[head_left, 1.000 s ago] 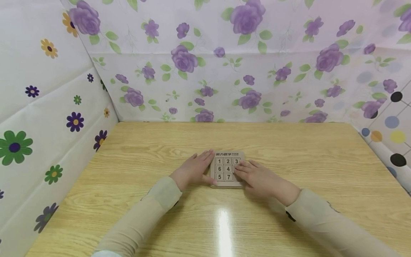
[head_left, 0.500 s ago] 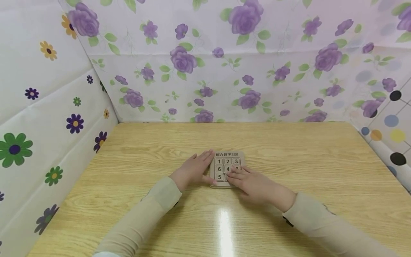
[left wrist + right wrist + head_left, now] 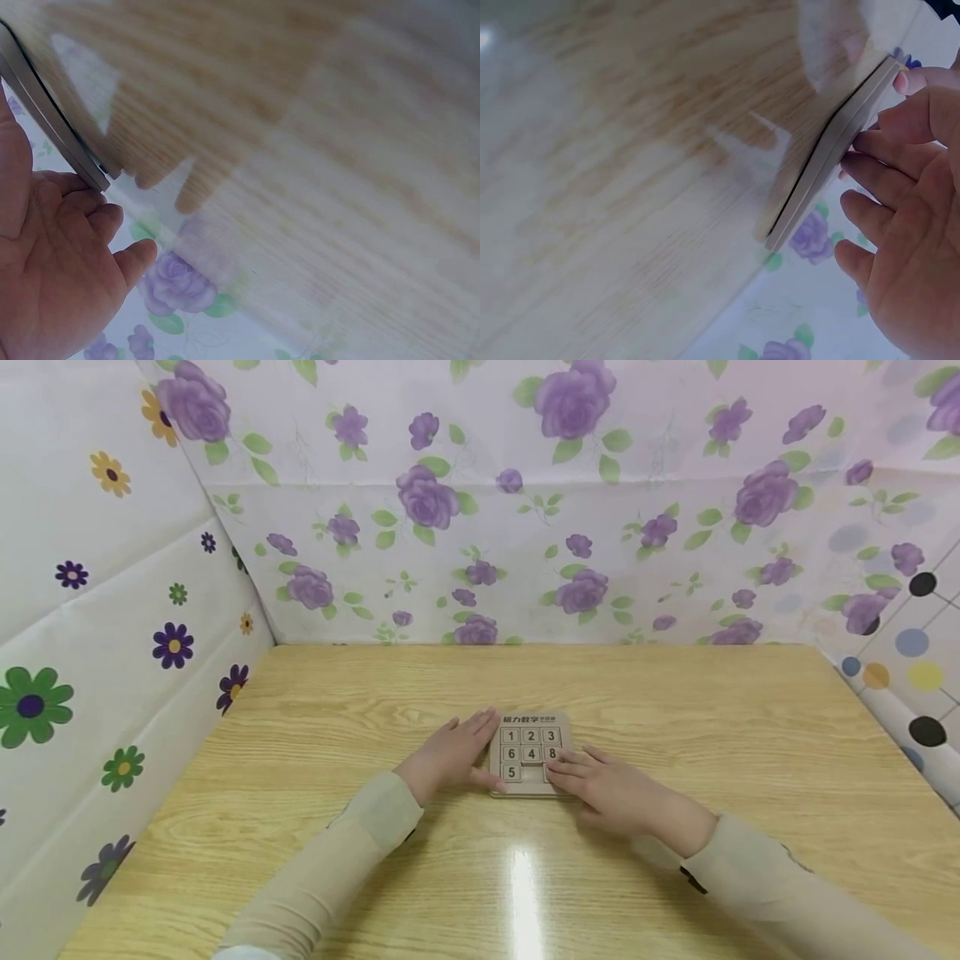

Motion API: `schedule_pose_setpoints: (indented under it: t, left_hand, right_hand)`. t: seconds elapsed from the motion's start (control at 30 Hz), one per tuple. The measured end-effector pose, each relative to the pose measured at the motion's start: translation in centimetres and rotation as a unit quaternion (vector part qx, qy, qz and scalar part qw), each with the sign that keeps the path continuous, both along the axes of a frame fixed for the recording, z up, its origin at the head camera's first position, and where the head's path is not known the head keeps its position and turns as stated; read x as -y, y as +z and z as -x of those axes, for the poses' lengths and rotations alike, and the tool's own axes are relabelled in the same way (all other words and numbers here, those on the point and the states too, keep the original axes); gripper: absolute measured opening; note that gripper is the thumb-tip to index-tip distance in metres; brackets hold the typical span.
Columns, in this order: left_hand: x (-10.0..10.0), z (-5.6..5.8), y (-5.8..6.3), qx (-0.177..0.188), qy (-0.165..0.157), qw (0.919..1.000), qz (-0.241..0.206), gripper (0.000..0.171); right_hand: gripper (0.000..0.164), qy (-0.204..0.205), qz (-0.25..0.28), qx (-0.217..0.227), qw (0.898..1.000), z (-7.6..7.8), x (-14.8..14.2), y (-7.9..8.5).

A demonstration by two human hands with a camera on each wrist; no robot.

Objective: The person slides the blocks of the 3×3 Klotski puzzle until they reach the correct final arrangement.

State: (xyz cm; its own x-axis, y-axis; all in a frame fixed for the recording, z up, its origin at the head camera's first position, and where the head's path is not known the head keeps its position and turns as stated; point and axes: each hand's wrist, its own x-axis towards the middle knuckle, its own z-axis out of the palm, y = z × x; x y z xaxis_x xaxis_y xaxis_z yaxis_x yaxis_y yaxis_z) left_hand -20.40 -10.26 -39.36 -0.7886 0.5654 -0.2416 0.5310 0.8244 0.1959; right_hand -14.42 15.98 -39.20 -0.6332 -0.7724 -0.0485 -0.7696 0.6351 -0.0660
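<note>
A flat sliding number puzzle (image 3: 528, 790) lies on the wooden table, with several numbered tiles in its frame. Top row reads 1, 2, 3; the middle row 6, 4, 8; at bottom left is the 5 tile (image 3: 512, 773), with a gap beside it. My left hand (image 3: 448, 758) rests along the puzzle's left edge, fingers extended, thumb at the lower left corner. Fingertips of my right hand (image 3: 618, 789) touch the lower right tile, mostly hiding it. Both wrist views show the puzzle's thin edge beside the palms: left wrist puzzle (image 3: 56, 116), right wrist puzzle (image 3: 832, 154).
The light wooden table (image 3: 360, 693) carries a bright reflection near its front. Behind it hangs a purple-flowered cloth (image 3: 510, 560). A cloth with colourful flowers (image 3: 112, 610) covers the left side, and a dotted one (image 3: 918, 677) the right.
My right fingertips went left onto the bottom middle tile, then slid right with it. The gap moved from bottom right to bottom middle. My left hand stayed in place.
</note>
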Motion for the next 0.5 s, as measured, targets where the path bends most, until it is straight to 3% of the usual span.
schedule_pose_setpoints:
  t: [0.5]
  left_hand:
    - [-0.1,0.2,-0.2,0.003,0.003,1.0000,0.005,0.112]
  right_hand:
    - [0.056,0.017,0.004,0.007,1.000,0.3,3.1,0.5]
